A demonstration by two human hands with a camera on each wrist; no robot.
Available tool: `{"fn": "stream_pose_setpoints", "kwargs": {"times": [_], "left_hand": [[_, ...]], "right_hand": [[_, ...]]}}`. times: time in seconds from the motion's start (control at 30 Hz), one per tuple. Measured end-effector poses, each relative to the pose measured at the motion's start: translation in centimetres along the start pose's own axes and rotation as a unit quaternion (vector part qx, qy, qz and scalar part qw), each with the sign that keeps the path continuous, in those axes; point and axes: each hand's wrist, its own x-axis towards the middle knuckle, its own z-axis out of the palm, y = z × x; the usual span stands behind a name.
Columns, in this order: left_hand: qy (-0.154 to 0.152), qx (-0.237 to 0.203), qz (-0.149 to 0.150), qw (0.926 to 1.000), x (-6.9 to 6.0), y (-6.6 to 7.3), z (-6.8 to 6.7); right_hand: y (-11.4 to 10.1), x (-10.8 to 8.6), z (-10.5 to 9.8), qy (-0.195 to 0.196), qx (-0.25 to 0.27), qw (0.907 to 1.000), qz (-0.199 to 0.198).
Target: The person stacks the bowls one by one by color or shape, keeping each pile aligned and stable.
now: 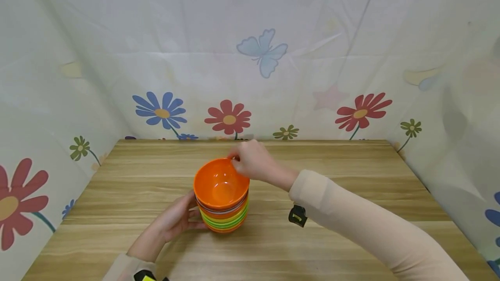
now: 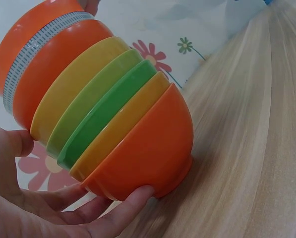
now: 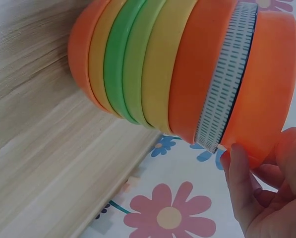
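A stack of bowls (image 1: 224,218) stands on the wooden table, left of centre. Topmost is an orange bowl (image 1: 212,183), whose rim my right hand (image 1: 255,161) pinches at the far right side. Beneath it in the right wrist view come a white bowl with green dashes (image 3: 226,74), another orange bowl (image 3: 200,69), then yellow and green ones. The lowest orange bowl (image 2: 155,139) rests on the table. My left hand (image 1: 177,218) holds the stack from the left, its thumb near a yellow bowl (image 2: 76,82) and its fingers against the lower side.
The wooden table (image 1: 332,246) reaches back to a pale curtain (image 1: 312,12) printed with flowers and a butterfly. The curtain also hangs along the left and right sides. A black strap piece (image 1: 298,215) hangs by the right sleeve (image 1: 351,211).
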Motion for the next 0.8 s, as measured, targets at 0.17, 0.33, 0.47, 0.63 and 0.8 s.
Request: {"fn": "stream_pose_setpoints", "kwargs": {"times": [0.17, 0.33, 0.47, 0.63, 0.8], "left_hand": [[0.010, 0.002, -0.007, 0.9999, 0.04, -0.01, -0.01], [0.008, 0.003, -0.008, 0.9999, 0.02, 0.01, -0.02], [0.005, 0.003, -0.007, 1.0000, -0.03, 0.05, -0.04], [0.005, 0.001, -0.006, 1.0000, -0.04, 0.04, -0.07], [0.006, 0.002, -0.005, 1.0000, -0.03, 0.06, -0.05]], "right_hand": [[0.09, -0.05, 0.32, 0.005, 0.005, 1.0000, 0.001], [0.10, -0.11, 0.51, 0.002, 0.010, 0.9999, 0.008], [0.07, -0.14, 0.59, 0.001, 0.014, 0.9998, 0.013], [0.07, -0.18, 0.66, 0.004, 0.013, 0.9998, 0.015], [0.24, -0.23, 0.83, 0.014, 0.013, 0.9998, 0.009]]}}
